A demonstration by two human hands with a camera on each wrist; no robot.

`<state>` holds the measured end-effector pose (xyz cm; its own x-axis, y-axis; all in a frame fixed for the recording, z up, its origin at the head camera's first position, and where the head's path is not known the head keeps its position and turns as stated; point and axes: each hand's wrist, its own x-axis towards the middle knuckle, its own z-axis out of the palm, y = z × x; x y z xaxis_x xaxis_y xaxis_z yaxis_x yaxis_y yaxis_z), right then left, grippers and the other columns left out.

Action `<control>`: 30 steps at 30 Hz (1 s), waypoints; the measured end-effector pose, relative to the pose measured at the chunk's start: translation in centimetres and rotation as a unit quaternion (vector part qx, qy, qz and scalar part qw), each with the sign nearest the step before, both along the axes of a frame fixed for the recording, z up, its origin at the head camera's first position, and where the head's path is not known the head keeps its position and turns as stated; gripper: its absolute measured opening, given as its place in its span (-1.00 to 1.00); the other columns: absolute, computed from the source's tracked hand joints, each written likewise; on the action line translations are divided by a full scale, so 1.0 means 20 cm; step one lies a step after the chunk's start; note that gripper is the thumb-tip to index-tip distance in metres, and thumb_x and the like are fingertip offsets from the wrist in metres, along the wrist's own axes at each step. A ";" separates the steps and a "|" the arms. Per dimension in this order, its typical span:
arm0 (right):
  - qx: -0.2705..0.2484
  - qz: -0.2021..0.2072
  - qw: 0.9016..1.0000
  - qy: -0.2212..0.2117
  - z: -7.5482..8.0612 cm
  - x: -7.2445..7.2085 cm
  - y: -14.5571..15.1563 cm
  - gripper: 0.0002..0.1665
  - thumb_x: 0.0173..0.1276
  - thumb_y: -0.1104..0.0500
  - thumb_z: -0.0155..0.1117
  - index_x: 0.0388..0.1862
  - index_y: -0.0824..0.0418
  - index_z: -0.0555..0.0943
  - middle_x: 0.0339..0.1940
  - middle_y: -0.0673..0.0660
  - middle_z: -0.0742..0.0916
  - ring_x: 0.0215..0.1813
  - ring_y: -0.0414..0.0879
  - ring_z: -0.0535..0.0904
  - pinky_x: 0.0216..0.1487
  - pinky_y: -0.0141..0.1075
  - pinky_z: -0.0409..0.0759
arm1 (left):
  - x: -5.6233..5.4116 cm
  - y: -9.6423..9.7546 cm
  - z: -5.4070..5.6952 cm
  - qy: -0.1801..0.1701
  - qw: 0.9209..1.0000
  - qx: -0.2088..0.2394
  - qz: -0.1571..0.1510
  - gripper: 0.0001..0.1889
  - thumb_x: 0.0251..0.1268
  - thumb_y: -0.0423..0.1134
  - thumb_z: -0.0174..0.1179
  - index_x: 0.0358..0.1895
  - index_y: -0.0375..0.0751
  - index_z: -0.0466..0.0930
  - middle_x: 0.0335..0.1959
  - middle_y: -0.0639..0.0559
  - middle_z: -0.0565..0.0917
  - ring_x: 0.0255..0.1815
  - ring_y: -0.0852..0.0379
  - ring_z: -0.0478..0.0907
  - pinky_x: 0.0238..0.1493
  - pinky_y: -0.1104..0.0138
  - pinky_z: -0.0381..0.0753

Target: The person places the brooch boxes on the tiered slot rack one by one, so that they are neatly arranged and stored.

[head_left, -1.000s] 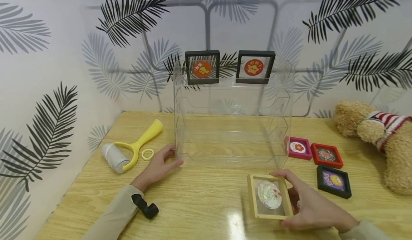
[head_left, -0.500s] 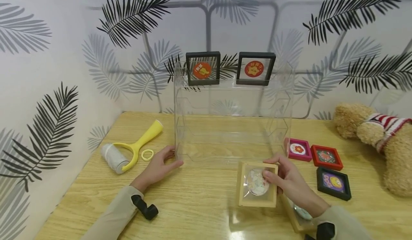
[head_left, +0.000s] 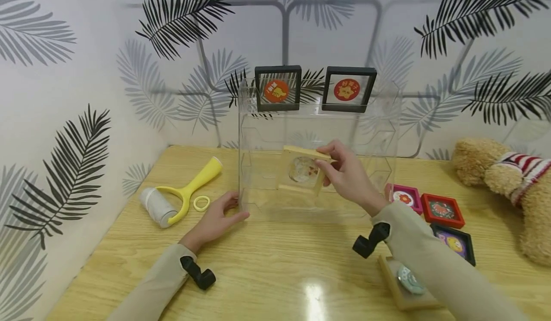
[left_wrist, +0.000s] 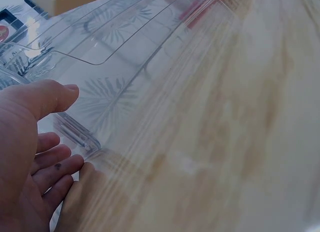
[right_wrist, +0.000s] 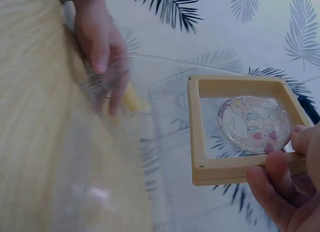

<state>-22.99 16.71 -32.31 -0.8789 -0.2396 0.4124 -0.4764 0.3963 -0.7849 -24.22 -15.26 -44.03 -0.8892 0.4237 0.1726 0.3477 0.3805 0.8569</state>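
My right hand (head_left: 344,172) pinches the right edge of a square cream-yellow display frame (head_left: 303,169), which has a round cartoon badge behind its clear film. The frame is tilted, level with the middle tiers of a clear acrylic rack (head_left: 316,212); whether it touches the rack cannot be told. In the right wrist view, thumb and fingers grip the display frame (right_wrist: 197,137) at one corner. My left hand (head_left: 217,220) is at the rack's lower left corner, its fingers beside the side wall. In the left wrist view, the left hand (left_wrist: 30,127) shows loosely bent fingers and an extended thumb.
Two black frames (head_left: 278,106) (head_left: 344,108) stand on the rack's top tier. Pink (head_left: 404,198), red (head_left: 442,210) and black (head_left: 455,243) frames lie right, near a teddy bear (head_left: 482,168). Another cream-yellow frame (head_left: 398,287) lies in front. A yellow-handled roller (head_left: 195,182) and yellow ring (head_left: 201,203) lie left.
My right hand has raised the cream-yellow frame from near the table's front, forward and left to the rack's middle tiers. The left hand has kept its place at the rack's corner.
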 end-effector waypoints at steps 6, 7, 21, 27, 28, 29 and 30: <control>-0.013 -0.010 0.998 0.062 0.18 -0.07 -0.05 -0.74 0.41 0.35 0.14 0.03 0.40 0.41 -0.21 0.39 0.70 -0.62 -0.22 0.53 -0.56 -0.44 0.57 | 0.01 0.00 0.01 -0.006 1.000 -0.007 0.001 -0.47 0.31 -0.21 0.25 0.28 -0.36 0.35 0.23 -0.31 0.48 0.28 -0.22 0.43 0.33 -0.01 0.39; -0.016 -0.016 0.997 0.074 0.21 -0.08 -0.06 -0.73 0.41 0.34 0.14 0.04 0.40 0.41 -0.21 0.39 0.70 -0.63 -0.22 0.53 -0.56 -0.45 0.57 | 0.01 0.00 0.01 -0.007 1.000 -0.008 0.001 -0.46 0.31 -0.21 0.24 0.28 -0.35 0.35 0.24 -0.31 0.47 0.29 -0.22 0.43 0.33 -0.01 0.38; 0.093 -0.074 0.990 0.073 0.29 -0.30 -0.08 -0.68 0.47 0.15 0.11 0.15 0.18 0.46 -0.17 0.25 0.66 -0.53 -0.06 0.57 -0.54 -0.39 0.50 | 0.01 0.01 0.00 -0.009 1.000 0.001 -0.005 -0.48 0.32 -0.25 0.23 0.27 -0.39 0.35 0.22 -0.33 0.49 0.29 -0.24 0.42 0.35 -0.03 0.35; 0.146 -0.064 0.984 0.076 0.25 -0.30 -0.10 -0.65 0.47 0.18 0.12 0.21 0.12 0.47 -0.11 0.22 0.63 -0.60 -0.06 0.55 -0.59 -0.30 0.48 | 0.01 0.01 0.01 -0.001 1.000 0.003 -0.009 -0.49 0.32 -0.27 0.23 0.26 -0.41 0.35 0.20 -0.34 0.50 0.27 -0.24 0.44 0.34 -0.03 0.37; 0.147 -0.064 0.984 0.079 0.25 -0.30 -0.10 -0.64 0.46 0.19 0.13 0.21 0.12 0.48 -0.10 0.22 0.63 -0.62 -0.08 0.53 -0.60 -0.31 0.47 | 0.01 0.00 0.01 0.000 1.000 0.003 -0.009 -0.49 0.32 -0.27 0.23 0.26 -0.41 0.35 0.20 -0.34 0.51 0.27 -0.24 0.44 0.34 -0.03 0.37; 0.149 -0.063 0.984 0.081 0.25 -0.29 -0.10 -0.63 0.45 0.21 0.14 0.22 0.12 0.48 -0.08 0.22 0.63 -0.63 -0.09 0.52 -0.61 -0.31 0.47 | 0.01 0.00 0.00 0.001 1.000 0.002 -0.009 -0.49 0.32 -0.27 0.23 0.26 -0.41 0.35 0.20 -0.34 0.51 0.27 -0.24 0.44 0.34 -0.03 0.37; 0.155 -0.062 0.982 0.087 0.26 -0.28 -0.09 -0.61 0.44 0.22 0.16 0.23 0.12 0.48 -0.06 0.23 0.62 -0.65 -0.11 0.51 -0.61 -0.32 0.47 | 0.01 0.00 0.00 0.001 1.000 0.001 -0.009 -0.50 0.33 -0.27 0.23 0.26 -0.40 0.35 0.19 -0.34 0.51 0.27 -0.23 0.44 0.34 -0.03 0.37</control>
